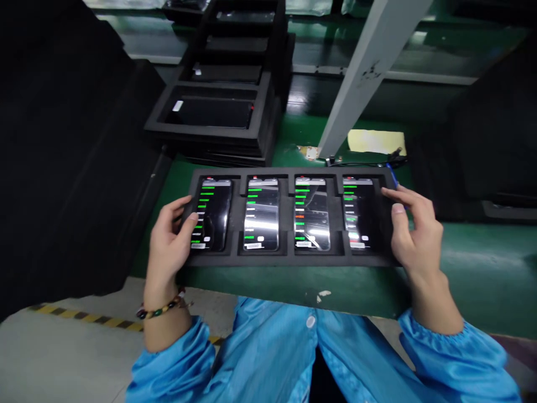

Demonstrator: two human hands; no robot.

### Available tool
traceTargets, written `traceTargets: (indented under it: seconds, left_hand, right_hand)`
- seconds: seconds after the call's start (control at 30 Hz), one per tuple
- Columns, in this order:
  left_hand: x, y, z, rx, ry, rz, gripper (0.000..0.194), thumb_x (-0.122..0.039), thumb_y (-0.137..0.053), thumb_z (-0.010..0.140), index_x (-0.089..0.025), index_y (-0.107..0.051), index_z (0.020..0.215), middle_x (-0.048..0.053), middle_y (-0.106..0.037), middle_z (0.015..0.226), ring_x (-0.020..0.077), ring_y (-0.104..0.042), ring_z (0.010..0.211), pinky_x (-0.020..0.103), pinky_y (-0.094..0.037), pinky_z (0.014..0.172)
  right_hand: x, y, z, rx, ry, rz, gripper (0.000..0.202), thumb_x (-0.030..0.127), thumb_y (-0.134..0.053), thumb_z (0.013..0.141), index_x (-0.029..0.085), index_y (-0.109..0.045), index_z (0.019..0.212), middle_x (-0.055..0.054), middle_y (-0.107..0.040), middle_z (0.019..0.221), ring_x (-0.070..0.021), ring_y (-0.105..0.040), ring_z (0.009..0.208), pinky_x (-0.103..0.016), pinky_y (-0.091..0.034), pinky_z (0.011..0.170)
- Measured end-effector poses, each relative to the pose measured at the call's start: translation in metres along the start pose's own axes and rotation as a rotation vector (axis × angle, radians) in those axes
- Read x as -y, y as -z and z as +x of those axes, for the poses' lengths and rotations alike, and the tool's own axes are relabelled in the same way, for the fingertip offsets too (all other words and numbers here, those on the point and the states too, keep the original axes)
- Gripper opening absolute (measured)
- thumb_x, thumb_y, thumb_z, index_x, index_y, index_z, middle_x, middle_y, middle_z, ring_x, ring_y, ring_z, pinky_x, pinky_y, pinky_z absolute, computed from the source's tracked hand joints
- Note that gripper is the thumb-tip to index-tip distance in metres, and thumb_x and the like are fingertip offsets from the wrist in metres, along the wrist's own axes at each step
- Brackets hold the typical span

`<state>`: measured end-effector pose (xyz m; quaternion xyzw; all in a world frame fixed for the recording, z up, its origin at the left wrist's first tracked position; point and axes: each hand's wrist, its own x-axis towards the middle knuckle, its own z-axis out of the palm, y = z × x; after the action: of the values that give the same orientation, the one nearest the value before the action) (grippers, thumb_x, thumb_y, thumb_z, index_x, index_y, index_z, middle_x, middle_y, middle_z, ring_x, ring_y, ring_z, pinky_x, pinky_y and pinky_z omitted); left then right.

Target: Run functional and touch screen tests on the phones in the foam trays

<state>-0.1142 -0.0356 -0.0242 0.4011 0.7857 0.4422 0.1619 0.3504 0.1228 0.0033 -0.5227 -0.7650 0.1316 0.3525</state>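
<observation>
A black foam tray point(285, 259) lies in front of me on the green bench, with several smartphones side by side in its compartments. Their screens are lit with rows of mostly green and white text, among them the phone at the left end point(216, 215) and the one at the right end point(359, 215). My left hand point(170, 238) grips the tray's left end, thumb on top by the first phone and fingers curled at the edge. At the opposite end, my right hand point(415, 229) clasps the tray, its thumb and index finger on the rim.
Behind on the left rises a stack of black foam trays point(210, 134) holding dark phones. A grey metal post point(356, 84) stands behind the tray, near a yellow paper strip point(375, 141) and a black cable point(364, 164). Large black shapes flank both sides.
</observation>
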Motion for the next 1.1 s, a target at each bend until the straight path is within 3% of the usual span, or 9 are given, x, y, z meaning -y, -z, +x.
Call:
traceTargets:
  seconds: [0.07,0.3,0.47,0.57,0.7,0.87,1.1]
  left_hand:
    - [0.001,-0.001,0.001,-0.022,-0.005,-0.007,0.056,-0.05,-0.078,0.093,-0.024,-0.07,0.142,0.011,-0.074,0.138,0.0275,-0.069,0.128,0.042,-0.056,0.114]
    - [0.001,-0.003,0.003,-0.038,-0.037,0.017,0.07,-0.063,-0.082,0.086,-0.024,-0.071,0.142,0.014,-0.073,0.142,0.0337,-0.069,0.131,0.055,-0.055,0.119]
    - [-0.003,-0.004,0.001,-0.026,-0.048,-0.014,0.073,-0.067,-0.083,0.086,-0.023,-0.069,0.143,0.013,-0.074,0.14,0.0303,-0.071,0.128,0.051,-0.057,0.118]
    - [-0.003,-0.004,0.001,-0.014,-0.047,-0.032,0.074,-0.067,-0.083,0.087,-0.022,-0.068,0.144,0.013,-0.074,0.139,0.0296,-0.072,0.127,0.05,-0.058,0.117]
    - [-0.002,-0.004,0.001,-0.011,-0.04,-0.048,0.074,-0.065,-0.085,0.085,-0.023,-0.068,0.143,0.012,-0.074,0.14,0.0298,-0.072,0.128,0.05,-0.057,0.118]
    - [-0.004,-0.004,0.0,-0.001,-0.031,-0.113,0.067,-0.059,-0.084,0.089,-0.021,-0.069,0.142,0.013,-0.073,0.143,0.0294,-0.071,0.13,0.048,-0.057,0.118]
    - [0.002,0.002,0.0,0.019,-0.023,-0.246,0.053,-0.051,-0.08,0.094,-0.026,-0.07,0.14,0.01,-0.071,0.148,0.0288,-0.066,0.14,0.046,-0.05,0.126]
  right_hand:
    - [0.006,0.004,-0.008,-0.011,0.082,0.047,0.031,0.029,-0.052,0.111,0.024,-0.074,0.133,-0.012,-0.078,0.133,-0.03,-0.067,0.138,-0.056,-0.051,0.122]
    - [0.008,0.007,-0.033,0.163,0.224,0.031,0.027,0.016,-0.063,0.103,0.026,-0.075,0.126,-0.009,-0.08,0.123,-0.0303,-0.072,0.126,-0.052,-0.058,0.107]
    - [0.012,0.004,-0.032,0.177,0.258,-0.016,0.027,0.014,-0.062,0.1,0.025,-0.076,0.12,-0.01,-0.079,0.12,-0.032,-0.072,0.127,-0.053,-0.056,0.106]
    - [0.026,-0.002,-0.029,0.211,0.273,0.005,0.033,0.014,-0.059,0.1,0.025,-0.075,0.127,-0.012,-0.077,0.128,-0.0332,-0.069,0.132,-0.054,-0.055,0.108]
    - [0.046,-0.012,-0.027,0.388,0.381,0.046,0.042,0.013,-0.053,0.101,0.023,-0.071,0.137,-0.016,-0.073,0.138,-0.0353,-0.064,0.14,-0.059,-0.055,0.11]
    - [0.065,-0.024,-0.022,0.448,0.457,0.075,0.043,0.01,-0.05,0.101,0.02,-0.066,0.14,-0.016,-0.074,0.137,-0.0353,-0.061,0.143,-0.06,-0.052,0.111]
    - [0.118,-0.062,-0.009,0.619,0.628,0.15,0.045,0.013,-0.048,0.103,0.016,-0.061,0.146,-0.012,-0.08,0.126,-0.0365,-0.053,0.151,-0.061,-0.044,0.122]
